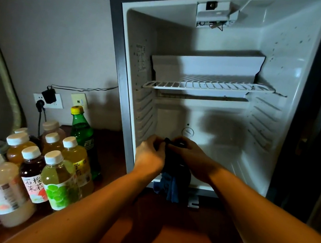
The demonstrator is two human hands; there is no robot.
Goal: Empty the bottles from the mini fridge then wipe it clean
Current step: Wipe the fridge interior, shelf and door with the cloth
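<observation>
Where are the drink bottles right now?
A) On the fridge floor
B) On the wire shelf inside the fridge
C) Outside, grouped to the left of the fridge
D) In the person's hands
C: the bottles stand in a group left of the open fridge, whose shelf is bare, while both hands hold a dark cloth.

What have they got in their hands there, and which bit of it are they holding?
A dark blue cloth. The left hand and right hand both grip its bunched top end, while the rest hangs down at the fridge's front edge.
</observation>
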